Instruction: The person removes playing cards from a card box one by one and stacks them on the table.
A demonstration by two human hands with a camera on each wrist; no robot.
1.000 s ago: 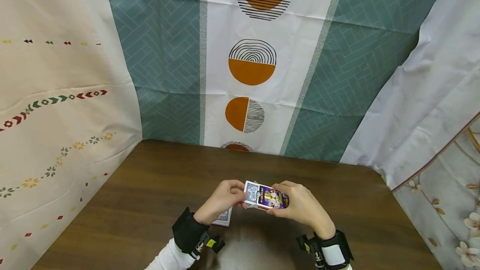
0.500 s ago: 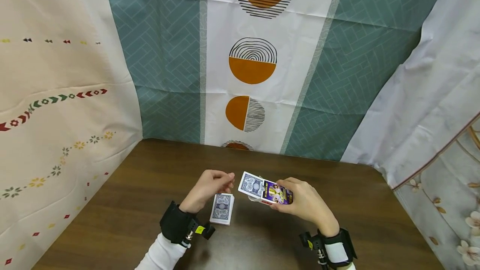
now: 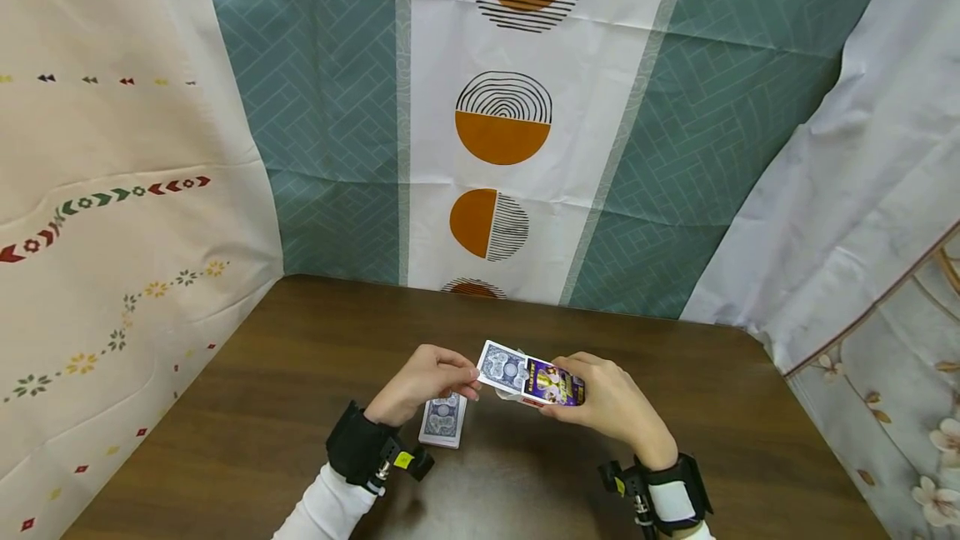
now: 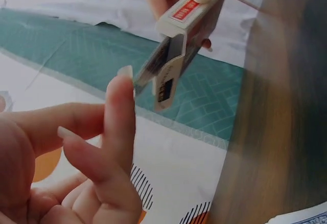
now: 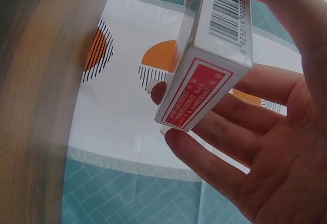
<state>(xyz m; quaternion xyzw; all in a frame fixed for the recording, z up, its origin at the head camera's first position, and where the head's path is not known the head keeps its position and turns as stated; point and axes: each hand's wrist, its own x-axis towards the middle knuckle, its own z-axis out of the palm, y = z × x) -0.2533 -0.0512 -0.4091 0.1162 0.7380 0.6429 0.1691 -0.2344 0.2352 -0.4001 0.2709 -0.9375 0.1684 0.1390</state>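
Head view: right hand [image 3: 607, 407] grips card box [image 3: 553, 383].

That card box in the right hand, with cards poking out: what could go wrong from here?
The card box is held tilted above the table, so the protruding cards might slide out and scatter. The left hand touches only their edge, so a pull might bend one. It could also knock the pile beneath.
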